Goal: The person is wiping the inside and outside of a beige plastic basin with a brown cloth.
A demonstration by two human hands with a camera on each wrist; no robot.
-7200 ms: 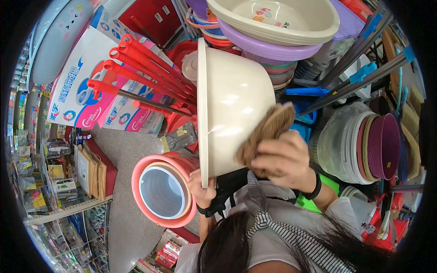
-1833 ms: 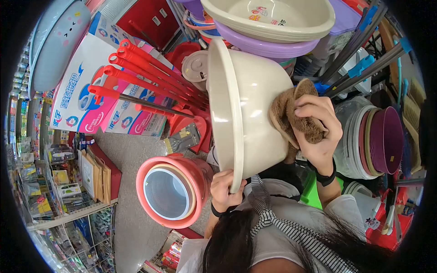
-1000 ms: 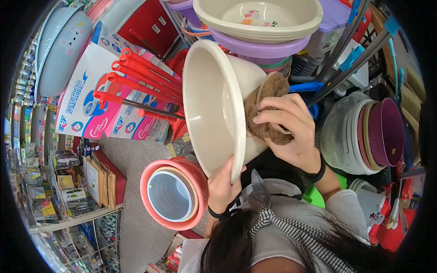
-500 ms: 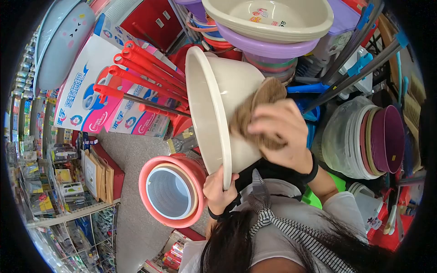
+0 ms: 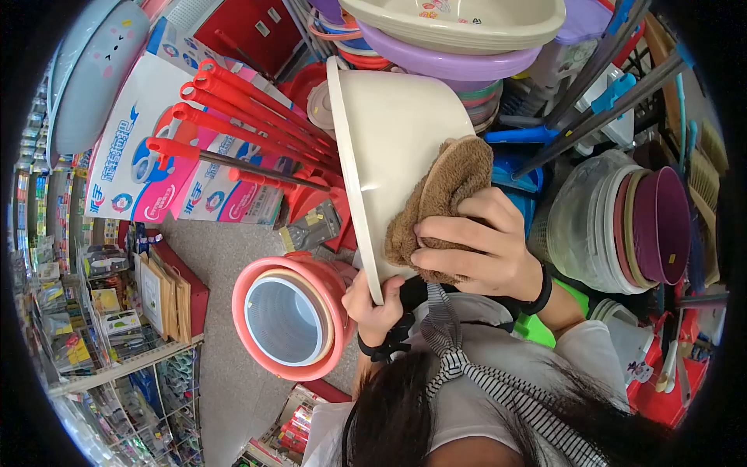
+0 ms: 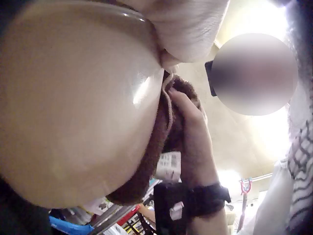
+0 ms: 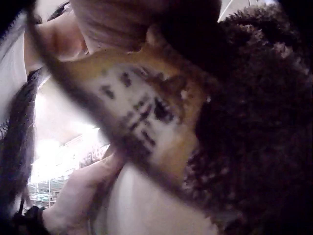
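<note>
A cream basin (image 5: pixel 405 117) is held tilted on its side in the head view, its rim toward the left. My left hand (image 5: pixel 375 307) grips the lower end of that rim, thumb on one side. A brown fluffy cloth (image 5: pixel 445 194) lies against the basin's outer wall, and my right hand (image 5: pixel 486 253) holds it there with bent fingers. In the left wrist view the basin (image 6: pixel 78 98) fills the left side, with the cloth (image 6: pixel 142 171) along its edge under the right hand (image 6: pixel 195 142). The cloth (image 7: pixel 254 117) covers much of the right wrist view.
Stacked cream basins (image 5: pixel 467 31) stand beyond the held one. Red poles (image 5: pixel 257 132) and printed boxes (image 5: pixel 124 156) are at the left. Nested pink baskets (image 5: pixel 245 342) stand on the floor (image 5: pixel 226 303). Grey poles (image 5: pixel 607 117) and a purple bin (image 5: pixel 661 226) are at the right.
The basin has turned so that its inside no longer shows and its outer wall faces up more. The cloth and right hand have moved down along the wall, nearer the left hand.
</note>
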